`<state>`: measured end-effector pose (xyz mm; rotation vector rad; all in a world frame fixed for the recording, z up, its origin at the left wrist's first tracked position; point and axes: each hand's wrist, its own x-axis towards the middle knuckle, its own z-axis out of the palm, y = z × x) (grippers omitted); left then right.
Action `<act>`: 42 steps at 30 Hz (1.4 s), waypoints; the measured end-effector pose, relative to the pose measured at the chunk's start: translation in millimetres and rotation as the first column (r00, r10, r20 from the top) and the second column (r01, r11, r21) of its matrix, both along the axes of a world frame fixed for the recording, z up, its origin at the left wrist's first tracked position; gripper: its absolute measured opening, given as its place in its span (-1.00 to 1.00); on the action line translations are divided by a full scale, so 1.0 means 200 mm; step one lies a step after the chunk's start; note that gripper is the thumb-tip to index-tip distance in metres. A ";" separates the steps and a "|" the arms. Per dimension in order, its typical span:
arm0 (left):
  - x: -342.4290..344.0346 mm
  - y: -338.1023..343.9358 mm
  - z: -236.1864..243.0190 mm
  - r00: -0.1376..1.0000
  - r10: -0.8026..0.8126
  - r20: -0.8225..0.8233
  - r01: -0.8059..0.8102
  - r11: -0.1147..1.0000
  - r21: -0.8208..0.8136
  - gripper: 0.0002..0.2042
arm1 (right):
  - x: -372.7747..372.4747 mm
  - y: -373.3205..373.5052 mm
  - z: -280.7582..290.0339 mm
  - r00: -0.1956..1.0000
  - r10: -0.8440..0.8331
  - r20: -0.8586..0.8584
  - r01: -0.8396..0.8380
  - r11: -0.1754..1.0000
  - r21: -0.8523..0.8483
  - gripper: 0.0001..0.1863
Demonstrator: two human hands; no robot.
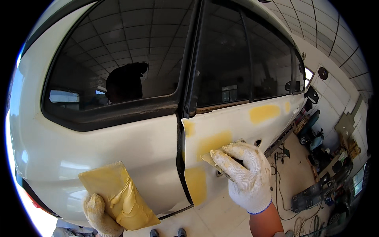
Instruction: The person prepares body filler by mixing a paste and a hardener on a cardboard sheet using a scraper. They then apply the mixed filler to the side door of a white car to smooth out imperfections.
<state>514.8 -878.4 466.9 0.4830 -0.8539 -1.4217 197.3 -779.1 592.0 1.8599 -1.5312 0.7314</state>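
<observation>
My left hand (97, 215), in a putty-stained white knit glove, grips a flat board (103, 176) by its left edge. A thick heap of yellow body filler (135, 207) lies on the board's lower right part. My right hand (248, 173), gloved the same way with a blue cuff edge, is closed on a thin putty spreader (215, 166). The spreader's edge is against the white rear door (237, 128), at the lower side of a yellow filler patch (215, 142). Another filler patch (196, 185) lies lower, by the door gap.
The white rear quarter panel (98, 148) fills the left side, below a dark window (118, 51). More filler (264, 113) sits under the door windows. Cables (278, 185) and a dark equipment case (306, 199) lie on the floor at right. My shoes (181, 232) show at the bottom.
</observation>
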 end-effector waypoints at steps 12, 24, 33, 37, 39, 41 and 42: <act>-0.26 0.03 0.22 0.955 -0.047 -0.294 0.125 0.959 0.253 -0.57 | 0.34 0.19 -0.10 -0.310 0.421 0.852 -0.295 0.810 -0.507 -0.38; -0.41 0.18 0.41 0.860 -0.270 -0.434 0.377 0.908 0.182 -0.56 | 0.49 0.46 -0.23 0.373 0.194 0.907 -0.485 0.875 0.012 -0.36; -0.42 0.23 0.41 0.880 -0.251 -0.403 0.350 0.917 0.192 -0.67 | 0.26 0.56 -0.07 0.968 0.099 -0.229 -0.116 0.991 -0.060 -0.53; -0.43 0.24 0.43 0.899 -0.200 -0.389 0.290 0.938 0.189 -0.73 | 0.30 0.53 -0.07 0.939 0.062 -0.338 -0.072 0.997 -0.018 -0.52; -0.42 0.23 0.42 0.908 -0.175 -0.381 0.264 0.945 0.194 -0.70 | 0.32 0.52 -0.10 0.945 0.065 -0.321 -0.071 0.997 -0.006 -0.53; -0.42 0.21 0.39 0.915 -0.159 -0.372 0.245 0.949 0.198 -0.62 | 0.32 0.50 -0.13 0.954 0.078 -0.291 -0.078 0.997 0.012 -0.54; -0.39 0.20 0.38 0.923 -0.127 -0.364 0.205 0.961 0.184 -0.62 | 0.32 0.48 -0.15 0.960 0.093 -0.264 -0.096 0.995 0.005 -0.54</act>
